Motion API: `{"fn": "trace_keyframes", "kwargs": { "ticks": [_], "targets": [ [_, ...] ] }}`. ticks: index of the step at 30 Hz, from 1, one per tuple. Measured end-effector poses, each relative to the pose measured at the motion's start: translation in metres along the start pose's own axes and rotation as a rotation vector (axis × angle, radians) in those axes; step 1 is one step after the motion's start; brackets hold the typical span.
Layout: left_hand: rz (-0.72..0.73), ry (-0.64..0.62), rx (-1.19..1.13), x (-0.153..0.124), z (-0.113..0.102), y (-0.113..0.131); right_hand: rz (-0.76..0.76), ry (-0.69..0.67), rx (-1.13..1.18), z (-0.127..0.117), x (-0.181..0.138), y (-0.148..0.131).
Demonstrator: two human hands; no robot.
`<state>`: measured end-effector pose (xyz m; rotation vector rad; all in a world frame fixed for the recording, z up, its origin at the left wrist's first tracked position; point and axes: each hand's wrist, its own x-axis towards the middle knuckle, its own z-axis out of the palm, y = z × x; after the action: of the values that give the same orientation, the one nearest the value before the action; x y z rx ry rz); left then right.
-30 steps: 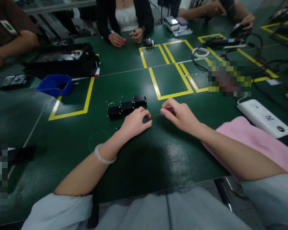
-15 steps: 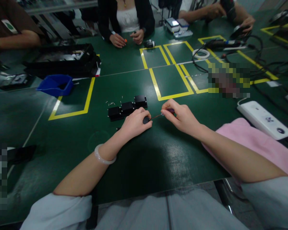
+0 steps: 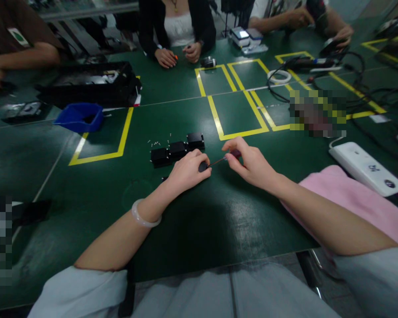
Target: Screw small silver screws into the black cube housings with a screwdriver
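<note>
While right hand [image 3: 252, 165] holds screwdriver [image 3: 217, 161], left hand [image 3: 185, 172] part [image 3: 203, 166]

A blue bin [image 3: 73, 120] sits left on the green counter [image 3: 192, 221], beside a black tray [image 3: 96, 96]; a white power strip [image 3: 365, 167] lies right, by pink cloth [image 3: 351, 201].

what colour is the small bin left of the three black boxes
The bin is blue, and it shows best in the head view.
</note>
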<state>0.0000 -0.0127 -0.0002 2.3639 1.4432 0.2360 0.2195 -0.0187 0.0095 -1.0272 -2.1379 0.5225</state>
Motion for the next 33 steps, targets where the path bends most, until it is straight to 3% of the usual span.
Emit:
{"fn": "trace_keyframes", "kwargs": {
  "ticks": [26, 33],
  "targets": [
    [-0.011, -0.008, 0.01, -0.0001, -0.0008, 0.0016, 0.064, -0.033, -0.006, -0.0023, 0.0011, -0.0008],
    [-0.016, -0.012, 0.014, 0.0, -0.0018, 0.0029, 0.023, -0.011, 0.001, -0.0019, 0.0012, -0.0014]
  ]
}}
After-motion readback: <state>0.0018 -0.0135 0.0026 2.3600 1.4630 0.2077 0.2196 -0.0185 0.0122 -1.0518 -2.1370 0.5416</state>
